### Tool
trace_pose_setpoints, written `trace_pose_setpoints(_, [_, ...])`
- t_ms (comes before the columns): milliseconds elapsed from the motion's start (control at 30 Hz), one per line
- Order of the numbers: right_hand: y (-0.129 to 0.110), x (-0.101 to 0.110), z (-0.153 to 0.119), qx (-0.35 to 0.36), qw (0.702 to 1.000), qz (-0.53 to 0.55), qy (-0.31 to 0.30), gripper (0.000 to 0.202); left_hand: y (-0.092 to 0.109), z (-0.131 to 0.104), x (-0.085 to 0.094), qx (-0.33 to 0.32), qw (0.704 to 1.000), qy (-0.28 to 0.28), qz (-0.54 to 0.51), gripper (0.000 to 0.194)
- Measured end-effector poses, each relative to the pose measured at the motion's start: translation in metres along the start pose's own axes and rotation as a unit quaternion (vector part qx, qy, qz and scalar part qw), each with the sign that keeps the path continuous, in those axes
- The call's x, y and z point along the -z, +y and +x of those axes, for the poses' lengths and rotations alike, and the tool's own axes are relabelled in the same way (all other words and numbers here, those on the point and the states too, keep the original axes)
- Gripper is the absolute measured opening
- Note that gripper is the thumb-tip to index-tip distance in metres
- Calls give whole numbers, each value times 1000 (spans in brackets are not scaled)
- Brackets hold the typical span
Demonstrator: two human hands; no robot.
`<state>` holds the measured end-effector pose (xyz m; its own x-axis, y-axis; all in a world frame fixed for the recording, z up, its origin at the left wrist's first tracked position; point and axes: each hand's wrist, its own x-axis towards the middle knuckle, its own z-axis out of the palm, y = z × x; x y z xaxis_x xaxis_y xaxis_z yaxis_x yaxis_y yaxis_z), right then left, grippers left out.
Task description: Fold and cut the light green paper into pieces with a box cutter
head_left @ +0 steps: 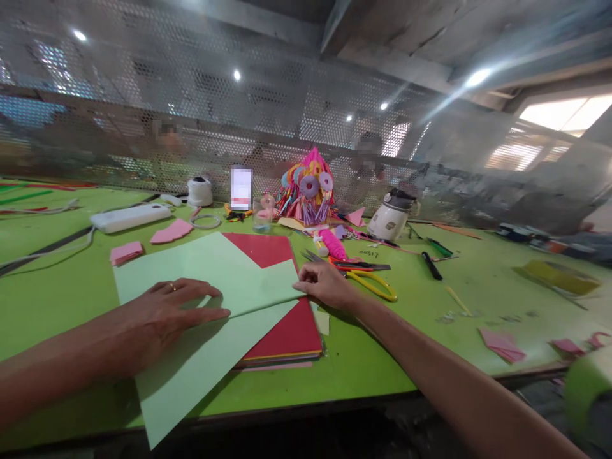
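Observation:
A large sheet of light green paper (191, 255) lies over a stack of red paper (294, 331). It is folded over, with a straight edge running between my hands. My left hand (157, 322), a ring on one finger, rests on the sheet with its fingers stretched out along that fold. At the fold's right end, my right hand (325, 287) pinches the green paper, thumb and fingers pressed together. Just beyond the right hand are scissors with yellow handles (375, 287), partly hidden behind it. Other colours show at the stack's lower edge.
Pink paper pieces (171, 231) and a white power bank-like box (130, 218) lie at left. Behind stand a lit phone (241, 189), a colourful tasselled paper craft (310, 188) and a white kettle-like jug (389, 215). A black-handled tool (431, 266) is at right.

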<state>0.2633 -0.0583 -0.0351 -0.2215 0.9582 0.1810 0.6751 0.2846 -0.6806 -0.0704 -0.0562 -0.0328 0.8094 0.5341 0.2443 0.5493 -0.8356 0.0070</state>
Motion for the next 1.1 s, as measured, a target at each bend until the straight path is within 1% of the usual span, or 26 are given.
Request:
trace_pose_setpoints(100, [0, 0, 0, -6, 1000, -1, -4, 18, 0, 1, 1, -10, 1000, -8, 11, 60])
trace_pose_setpoints(167, [0, -1, -2, -1, 1000, -6, 9, 12, 0, 3, 2, -7, 1000, -19, 18, 65])
trace_pose_setpoints(200, [-1, -1, -3, 7, 1000, -14, 21, 15, 0, 3, 2, -8, 999, -27, 22, 67])
trace_pose_setpoints(267, [-4, 0, -5, 46, 997, -50, 45, 39, -1, 6, 4, -19, 998, -45, 29, 71])
trace_pose_setpoints(300, [-6, 1, -6, 81, 993, -76, 49, 48, -1, 7, 5, -26, 998, -53, 33, 73])
trace_pose_setpoints(333, [-8, 3, -8, 124, 986, -104, 46, 51, -1, 9, 6, -33, 997, -62, 36, 75])
trace_pose_setpoints(400, [-14, 6, -10, 213, 964, -155, 22, 41, 0, 11, 8, -37, 996, -74, 43, 78])
trace_pose_setpoints(467, [-20, 9, -11, 276, 941, -195, -11, 27, 1, 13, 10, -29, 995, -81, 50, 80])
trace_pose_setpoints(533, [-24, 10, -11, 307, 927, -210, -46, 21, 3, 14, 11, -21, 995, -85, 53, 82])
trace_pose_setpoints(567, [-24, 11, -11, 315, 925, -202, -64, 20, 4, 14, 11, -19, 995, -85, 52, 83])
trace_pose_setpoints(633, [-25, 13, -10, 311, 932, -158, -94, 24, 4, 13, 10, -24, 995, -85, 48, 83])
trace_pose_setpoints(733, [-23, 17, -6, 274, 949, -86, -128, 35, 2, 12, 9, -31, 995, -89, 44, 84])
trace_pose_setpoints(800, [-22, 20, -4, 247, 957, -61, -142, 41, 1, 12, 10, -31, 994, -92, 43, 84])
trace_pose_setpoints(967, [-19, 26, -2, 195, 970, -38, -139, 34, 2, 13, 11, -30, 995, -92, 38, 80])
trace_pose_setpoints(1100, [-15, 27, 0, 194, 970, -34, -139, 30, 2, 13, 12, -32, 994, -97, 36, 79])
